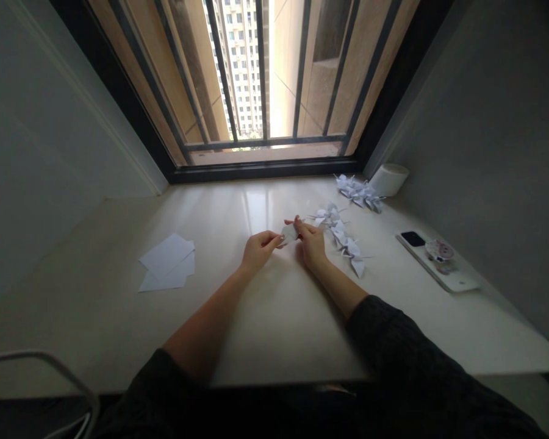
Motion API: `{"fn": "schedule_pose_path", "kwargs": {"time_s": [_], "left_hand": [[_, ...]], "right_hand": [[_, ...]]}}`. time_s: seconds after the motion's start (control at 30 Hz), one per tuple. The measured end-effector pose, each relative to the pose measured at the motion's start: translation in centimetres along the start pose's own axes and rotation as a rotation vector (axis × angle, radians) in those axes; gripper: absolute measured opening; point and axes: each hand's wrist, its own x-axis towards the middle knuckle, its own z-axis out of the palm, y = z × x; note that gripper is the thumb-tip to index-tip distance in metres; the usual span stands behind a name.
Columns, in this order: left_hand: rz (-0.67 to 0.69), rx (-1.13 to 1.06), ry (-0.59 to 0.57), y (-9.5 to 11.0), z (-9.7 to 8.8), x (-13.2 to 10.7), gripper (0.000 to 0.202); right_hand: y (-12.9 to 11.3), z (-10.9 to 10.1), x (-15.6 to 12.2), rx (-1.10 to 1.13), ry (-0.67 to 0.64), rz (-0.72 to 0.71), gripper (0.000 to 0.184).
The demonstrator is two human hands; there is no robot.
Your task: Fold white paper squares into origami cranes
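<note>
Between my two hands, just above the middle of the white sill, is a small piece of folded white paper point(290, 233). My left hand point(260, 249) pinches its left side between thumb and fingers. On the right side, my right hand point(312, 241) grips the paper with thumb and forefinger. Its exact folds are too small to make out. Right beside my right hand lies a row of folded paper cranes point(341, 235). A second cluster of paper cranes point(359, 194) sits farther back. Off to the left rest several flat white paper sheets point(167, 262), partly overlapping.
A white paper roll point(388, 179) lies in the back right corner. A phone point(439, 261) with a round grip lies on the right of the sill point(119, 329). The barred window point(265, 164) closes off the back. A pale curved tube point(41, 355) crosses the lower left.
</note>
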Motion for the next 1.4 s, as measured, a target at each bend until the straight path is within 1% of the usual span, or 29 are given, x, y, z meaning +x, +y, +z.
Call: {"fn": "schedule_pose_path", "kwargs": {"time_s": [0.17, 0.3, 0.47, 0.6, 0.7, 0.87, 1.0, 1.13, 1.2, 1.23, 1.33, 1.4], "left_hand": [[-0.012, -0.073, -0.002, 0.1, 0.2, -0.1, 0.035], [-0.015, -0.081, -0.009, 0.0, 0.2, -0.2, 0.037], [-0.045, -0.113, 0.048, 0.0, 0.2, 0.1, 0.034], [-0.064, -0.172, 0.116, 0.1, 0.0, 0.3, 0.033], [-0.074, -0.186, 0.160, 0.2, -0.2, 0.3, 0.032], [-0.091, -0.198, 0.180, 0.3, -0.2, 0.2, 0.034], [-0.097, -0.216, 0.188, 0.4, -0.2, 0.2, 0.033], [-0.095, -0.230, 0.194, 0.2, -0.4, 0.2, 0.032], [-0.087, -0.228, 0.221, 0.1, -0.6, 0.3, 0.031], [-0.081, -0.227, 0.239, 0.1, -0.6, 0.3, 0.030], [-0.065, -0.233, 0.282, 0.0, -0.8, 0.4, 0.029], [-0.059, -0.242, 0.294, 0.1, -0.9, 0.4, 0.029]], "right_hand": [[-0.6, 0.4, -0.5, 0.006, 0.041, -0.016, 0.047], [-1.0, 0.5, -0.6, 0.008, 0.028, -0.027, 0.044], [-0.8, 0.6, -0.5, -0.039, 0.002, -0.036, 0.045], [-0.3, 0.7, -0.1, 0.034, 0.006, -0.032, 0.041], [0.0, 0.6, 0.1, 0.057, 0.001, -0.009, 0.044], [0.0, 0.5, 0.2, 0.098, 0.017, 0.062, 0.047], [0.0, 0.5, 0.1, 0.205, 0.012, 0.094, 0.043], [0.1, 0.3, 0.2, 0.207, -0.024, 0.119, 0.041], [0.0, 0.1, 0.3, 0.183, -0.075, 0.092, 0.039], [0.0, 0.0, 0.4, 0.167, -0.104, 0.055, 0.039], [-0.2, -0.3, 0.4, 0.134, -0.162, -0.095, 0.051], [-0.3, -0.4, 0.4, 0.135, -0.207, -0.159, 0.052]]}}
